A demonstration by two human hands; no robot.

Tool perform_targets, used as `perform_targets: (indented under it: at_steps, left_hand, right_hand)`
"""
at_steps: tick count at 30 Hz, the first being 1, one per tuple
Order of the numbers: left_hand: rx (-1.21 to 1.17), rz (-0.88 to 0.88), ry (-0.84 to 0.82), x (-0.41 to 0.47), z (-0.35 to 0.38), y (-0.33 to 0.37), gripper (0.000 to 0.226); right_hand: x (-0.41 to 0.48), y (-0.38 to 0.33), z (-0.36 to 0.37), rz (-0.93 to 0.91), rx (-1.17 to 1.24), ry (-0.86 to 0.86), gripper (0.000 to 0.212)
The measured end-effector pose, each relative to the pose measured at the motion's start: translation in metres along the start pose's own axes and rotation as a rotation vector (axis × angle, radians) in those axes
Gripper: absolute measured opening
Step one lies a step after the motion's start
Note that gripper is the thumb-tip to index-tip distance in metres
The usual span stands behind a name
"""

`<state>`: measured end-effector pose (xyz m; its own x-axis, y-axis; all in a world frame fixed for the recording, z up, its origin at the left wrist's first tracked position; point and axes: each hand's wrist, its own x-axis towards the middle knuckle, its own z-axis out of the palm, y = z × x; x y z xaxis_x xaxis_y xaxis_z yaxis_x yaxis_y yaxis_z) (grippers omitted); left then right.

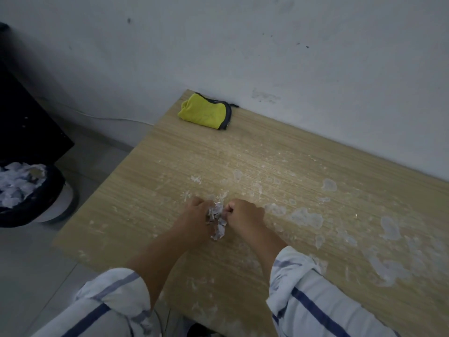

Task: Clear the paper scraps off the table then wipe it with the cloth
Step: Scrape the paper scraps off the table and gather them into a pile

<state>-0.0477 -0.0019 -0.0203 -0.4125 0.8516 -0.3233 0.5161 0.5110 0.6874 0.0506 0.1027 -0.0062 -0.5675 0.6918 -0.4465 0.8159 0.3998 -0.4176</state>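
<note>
Only the cloth obstructs the table.

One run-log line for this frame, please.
phase: gathering scraps | left hand and right hand: gripping paper scraps | cloth: untouched, far table corner | bin: on floor, holds paper

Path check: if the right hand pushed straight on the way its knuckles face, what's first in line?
The right hand faces leftward, so likely the paper scraps it grips, then the left hand just beyond.
</note>
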Motion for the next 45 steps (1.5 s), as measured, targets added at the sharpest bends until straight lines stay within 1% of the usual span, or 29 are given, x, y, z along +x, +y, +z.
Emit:
perform_targets:
  at_steps: [3,6,9,13,16,18,21,26,31,37,40,42,45]
  left_hand:
    - [0.036,0.005,0.009,0.003,0.004,-0.002,0.052]
    - [0.052,0.024,0.011,0.004,0.006,-0.001,0.057]
    - [0.045,0.015,0.01,0.004,0.007,0.0,0.057]
    - [0.082,0.03,0.004,0.004,0.008,-0.001,0.059]
    - [0.135,0.06,0.044,0.001,0.009,0.001,0.058]
    - [0.19,0.111,0.105,0.0,0.011,0.003,0.056]
    - [0.235,0.148,0.17,0.001,0.015,0.009,0.048]
    - [0.26,0.107,0.23,0.009,0.022,0.023,0.036]
    - [0.29,0.042,0.208,0.02,0.027,0.032,0.034]
    - [0.29,0.002,0.23,0.026,0.034,0.034,0.021]
    - [0.293,-0.004,0.241,0.026,0.035,0.035,0.017]
    - [0.289,-0.001,0.257,0.027,0.035,0.035,0.015]
    - [0.268,0.007,0.264,0.027,0.036,0.034,0.013]
  right_hand:
    - [-0.002,-0.001,0.005,-0.03,-0.034,0.075,0.017]
    - [0.0,-0.005,0.005,-0.018,-0.087,0.08,0.013]
    - [0.002,-0.007,0.006,0.0,-0.163,0.097,0.006]
    - [-0.001,-0.002,0.006,0.013,-0.213,0.092,0.017]
    - [-0.006,0.002,0.001,0.003,-0.15,0.087,0.007]
    - [-0.011,0.004,-0.002,0.019,-0.08,0.054,0.005]
    - [-0.013,0.009,-0.006,0.028,0.014,0.027,0.006]
    - [-0.01,0.017,-0.009,0.055,0.124,0.025,0.022]
    - [-0.011,0.02,-0.01,0.074,0.175,0.008,0.021]
    - [-0.01,0.021,-0.011,0.088,0.211,0.017,0.01]
    - [-0.013,0.022,-0.015,0.116,0.217,0.022,0.016]
    - [-0.014,0.023,-0.019,0.141,0.217,0.054,0.02]
    - [-0.016,0.03,-0.022,0.155,0.207,0.09,0.022]
